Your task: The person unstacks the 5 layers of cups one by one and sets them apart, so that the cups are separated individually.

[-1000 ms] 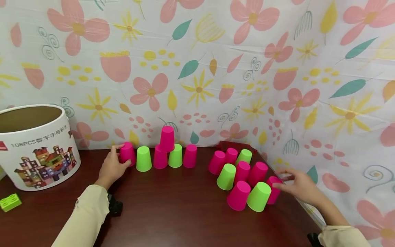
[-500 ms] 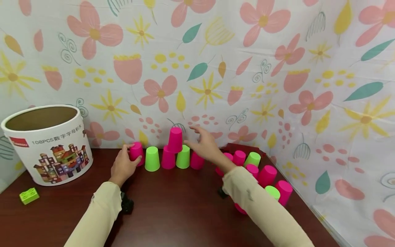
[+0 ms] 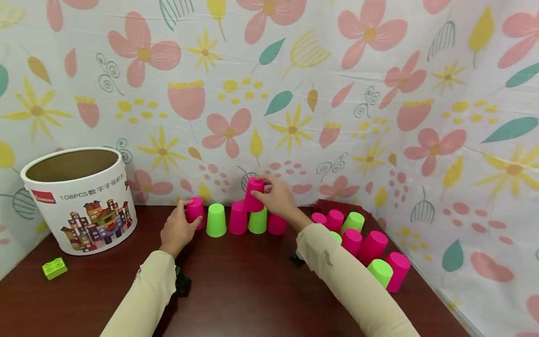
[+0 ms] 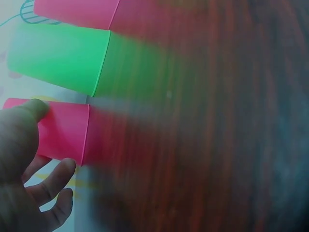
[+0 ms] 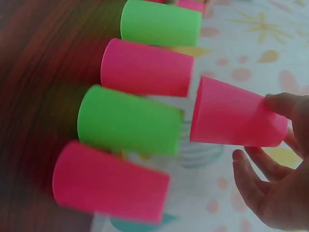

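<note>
Along the back of the table runs a row of upside-down cups. My left hand (image 3: 178,229) holds the pink cup (image 3: 194,209) at its left end, thumb and fingers on either side in the left wrist view. Then come a green cup (image 3: 216,220), a pink cup (image 3: 238,218), another green cup (image 3: 258,223) and a pink cup (image 3: 276,225). Above the row my right hand (image 3: 277,196) pinches an upper pink cup (image 5: 231,113) near its closed end. This cup leans slightly over the second green cup; a narrow gap shows below its rim in the right wrist view.
At the right stand several more upside-down pink and green cups (image 3: 374,245), partly hidden by the right sleeve (image 3: 349,276). A white bucket (image 3: 94,206) and a light green toy brick (image 3: 54,268) are at the left. Patterned cloth (image 3: 294,93) borders the table's back and right.
My right hand has come from the cups at the right to the upper pink cup, gripped it and shifted it slightly right. My left hand stays on the end cup.
</note>
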`<control>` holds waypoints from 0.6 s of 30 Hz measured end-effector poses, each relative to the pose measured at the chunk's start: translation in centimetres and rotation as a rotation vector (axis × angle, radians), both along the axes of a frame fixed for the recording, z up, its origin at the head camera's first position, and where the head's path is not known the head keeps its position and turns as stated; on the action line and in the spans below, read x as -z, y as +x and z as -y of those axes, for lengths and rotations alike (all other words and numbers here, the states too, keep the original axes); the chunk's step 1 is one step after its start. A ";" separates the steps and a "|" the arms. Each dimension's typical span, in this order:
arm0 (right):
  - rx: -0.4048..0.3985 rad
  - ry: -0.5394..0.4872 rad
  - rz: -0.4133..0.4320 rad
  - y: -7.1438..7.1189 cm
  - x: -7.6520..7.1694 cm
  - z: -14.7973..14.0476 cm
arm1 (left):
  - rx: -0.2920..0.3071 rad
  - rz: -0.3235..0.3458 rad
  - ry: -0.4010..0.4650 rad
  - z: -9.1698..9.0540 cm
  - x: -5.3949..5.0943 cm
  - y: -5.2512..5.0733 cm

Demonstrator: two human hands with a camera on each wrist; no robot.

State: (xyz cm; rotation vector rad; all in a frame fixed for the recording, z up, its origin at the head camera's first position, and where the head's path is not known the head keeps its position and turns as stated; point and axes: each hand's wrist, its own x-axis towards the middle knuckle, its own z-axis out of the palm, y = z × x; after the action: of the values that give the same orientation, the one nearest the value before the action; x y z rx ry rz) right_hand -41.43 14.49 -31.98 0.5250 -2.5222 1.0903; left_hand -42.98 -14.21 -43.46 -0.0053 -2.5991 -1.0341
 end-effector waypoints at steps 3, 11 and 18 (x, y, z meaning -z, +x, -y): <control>0.025 -0.013 -0.042 2.2 -0.2 -2.5 | 0.000 -0.022 -0.022 0.3 -0.4 0.4; 0.135 0.028 -0.052 7.8 0.6 -9.8 | 0.042 -0.038 -0.123 0.7 -1.3 1.0; 0.160 0.190 0.040 7.8 1.4 -11.5 | 0.055 -0.070 -0.253 0.7 -1.9 1.6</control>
State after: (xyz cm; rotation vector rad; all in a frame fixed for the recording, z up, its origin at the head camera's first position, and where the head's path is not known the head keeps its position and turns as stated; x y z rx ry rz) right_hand -33.67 25.96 -33.42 0.3450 -2.6658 0.8166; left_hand -41.39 -14.93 -41.52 -0.1723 -2.6600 -0.7024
